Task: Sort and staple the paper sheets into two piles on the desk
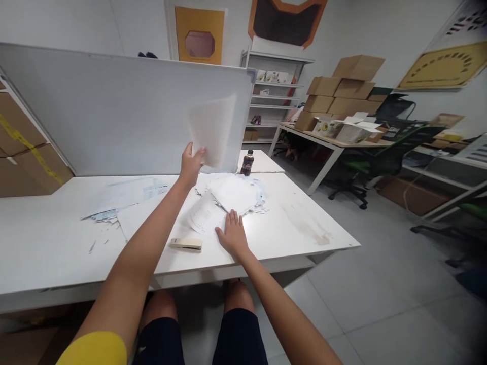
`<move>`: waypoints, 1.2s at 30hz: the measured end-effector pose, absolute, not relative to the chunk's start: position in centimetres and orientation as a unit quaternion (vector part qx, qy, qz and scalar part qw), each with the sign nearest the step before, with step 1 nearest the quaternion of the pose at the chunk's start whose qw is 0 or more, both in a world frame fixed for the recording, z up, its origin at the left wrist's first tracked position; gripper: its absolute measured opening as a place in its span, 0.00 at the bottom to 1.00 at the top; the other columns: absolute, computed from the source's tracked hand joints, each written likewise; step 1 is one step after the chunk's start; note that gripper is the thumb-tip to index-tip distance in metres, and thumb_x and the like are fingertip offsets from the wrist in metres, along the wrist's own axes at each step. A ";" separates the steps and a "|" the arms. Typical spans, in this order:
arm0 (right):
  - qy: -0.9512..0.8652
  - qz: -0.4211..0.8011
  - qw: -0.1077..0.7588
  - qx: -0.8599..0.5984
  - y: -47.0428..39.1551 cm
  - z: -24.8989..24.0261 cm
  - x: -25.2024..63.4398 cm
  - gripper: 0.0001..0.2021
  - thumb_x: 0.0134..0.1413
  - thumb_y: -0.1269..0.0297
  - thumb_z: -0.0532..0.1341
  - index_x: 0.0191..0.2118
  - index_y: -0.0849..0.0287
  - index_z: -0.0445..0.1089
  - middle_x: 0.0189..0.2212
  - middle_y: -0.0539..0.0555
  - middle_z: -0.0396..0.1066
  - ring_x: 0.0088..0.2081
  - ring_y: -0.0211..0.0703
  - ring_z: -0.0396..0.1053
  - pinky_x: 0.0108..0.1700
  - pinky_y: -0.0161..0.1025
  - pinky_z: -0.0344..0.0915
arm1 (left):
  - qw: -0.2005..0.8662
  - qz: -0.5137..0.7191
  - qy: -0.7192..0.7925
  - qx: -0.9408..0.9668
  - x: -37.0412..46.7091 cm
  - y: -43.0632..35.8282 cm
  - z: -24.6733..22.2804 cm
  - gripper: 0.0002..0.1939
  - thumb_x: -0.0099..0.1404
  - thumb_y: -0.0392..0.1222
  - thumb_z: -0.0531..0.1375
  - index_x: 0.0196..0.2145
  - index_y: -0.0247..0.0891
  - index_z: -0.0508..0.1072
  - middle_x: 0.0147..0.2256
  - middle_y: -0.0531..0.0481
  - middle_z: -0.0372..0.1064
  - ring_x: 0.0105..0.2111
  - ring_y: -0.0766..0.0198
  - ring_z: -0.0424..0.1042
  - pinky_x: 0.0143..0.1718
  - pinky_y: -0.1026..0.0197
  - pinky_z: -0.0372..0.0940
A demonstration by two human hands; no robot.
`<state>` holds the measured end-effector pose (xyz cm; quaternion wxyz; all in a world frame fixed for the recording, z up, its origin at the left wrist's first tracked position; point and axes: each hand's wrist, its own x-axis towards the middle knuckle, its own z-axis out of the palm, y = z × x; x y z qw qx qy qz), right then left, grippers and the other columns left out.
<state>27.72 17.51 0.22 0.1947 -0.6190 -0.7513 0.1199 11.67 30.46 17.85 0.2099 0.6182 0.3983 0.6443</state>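
My left hand (192, 163) is raised over the table and pinches a sheet of paper (213, 129) by its lower left edge; the sheet hangs tilted in front of the whiteboard and is a little blurred. My right hand (233, 235) lies flat, fingers stretched, its tips at the near edge of a pile of papers (235, 192). One curled printed sheet (205, 215) sticks out at the pile's left. A cream stapler (185, 244) rests near the table's front edge, left of my right hand, touched by neither hand.
More papers and scraps (129, 195) are spread at the left of the white table (304, 208). Behind stands a whiteboard (125, 111), with cardboard boxes (30, 152) at its left. A dark drink bottle (247, 163) stands beyond the pile. An office chair (388, 152) is at the right.
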 end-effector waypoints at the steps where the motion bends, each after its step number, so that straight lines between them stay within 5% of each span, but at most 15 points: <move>1: -0.724 0.119 0.206 -0.647 17.6 0.1 27.6 0.40 0.62 0.51 0.47 0.66 0.84 0.43 0.69 0.73 0.33 0.70 0.57 0.28 0.68 0.51 0.25 | 0.266 0.646 0.422 0.578 12.8 30.9 17.4 0.17 0.68 0.48 0.55 0.53 0.43 0.65 0.49 0.45 0.71 0.48 0.60 0.72 0.50 0.52 0.67; 4: -0.659 0.105 0.252 -0.701 17.9 -0.5 27.5 0.41 0.61 0.52 0.47 0.66 0.88 0.40 0.68 0.76 0.31 0.70 0.61 0.24 0.67 0.55 0.25 | 0.400 0.592 0.532 0.454 15.5 31.7 14.8 0.15 0.65 0.39 0.57 0.50 0.38 0.68 0.46 0.43 0.73 0.44 0.58 0.75 0.44 0.53 0.71; 8: -0.644 0.104 0.280 -0.704 18.2 -1.5 27.7 0.41 0.59 0.53 0.48 0.66 0.86 0.39 0.69 0.75 0.30 0.70 0.61 0.22 0.67 0.59 0.26 | 0.418 0.551 0.604 0.397 17.3 31.6 11.1 0.19 0.57 0.37 0.63 0.46 0.30 0.70 0.44 0.36 0.74 0.45 0.50 0.75 0.43 0.51 0.71; 12: -0.658 0.096 0.272 -0.696 17.9 -1.6 28.1 0.40 0.60 0.54 0.47 0.66 0.86 0.40 0.69 0.75 0.32 0.70 0.62 0.25 0.67 0.59 0.29 | 0.351 0.567 0.645 0.374 15.4 30.1 10.2 0.26 0.55 0.39 0.65 0.51 0.33 0.68 0.55 0.33 0.66 0.62 0.44 0.57 0.58 0.46 0.60; 16: -0.728 0.103 0.238 -0.634 17.4 -1.1 28.3 0.33 0.63 0.56 0.43 0.65 0.79 0.50 0.68 0.70 0.42 0.70 0.57 0.35 0.67 0.53 0.36 | 0.121 0.535 0.737 0.396 7.9 24.9 9.0 0.28 0.61 0.37 0.57 0.59 0.33 0.62 0.67 0.39 0.47 0.69 0.50 0.39 0.67 0.48 0.44; 21: -0.758 0.114 0.174 -0.618 17.1 -0.9 28.3 0.35 0.62 0.51 0.48 0.65 0.75 0.53 0.67 0.70 0.47 0.69 0.59 0.41 0.67 0.54 0.38 | -0.044 0.387 0.871 0.299 -1.5 15.5 3.6 0.29 0.63 0.43 0.54 0.60 0.30 0.60 0.62 0.33 0.58 0.64 0.43 0.51 0.64 0.38 0.46; 27: -0.796 0.135 0.135 -0.574 16.8 -0.7 28.4 0.30 0.65 0.54 0.44 0.67 0.65 0.52 0.69 0.60 0.43 0.70 0.53 0.38 0.67 0.55 0.35 | 0.002 0.185 0.797 0.575 -1.7 12.7 0.4 0.28 0.63 0.45 0.54 0.60 0.35 0.64 0.64 0.41 0.54 0.67 0.44 0.45 0.66 0.45 0.43; 36: -0.801 0.142 0.131 -0.566 18.9 -1.0 28.3 0.26 0.65 0.60 0.45 0.66 0.59 0.54 0.69 0.58 0.46 0.69 0.47 0.41 0.67 0.52 0.39 | 0.069 0.202 0.715 0.665 -1.5 13.2 1.2 0.26 0.58 0.34 0.52 0.52 0.44 0.73 0.61 0.51 0.62 0.64 0.57 0.54 0.66 0.53 0.46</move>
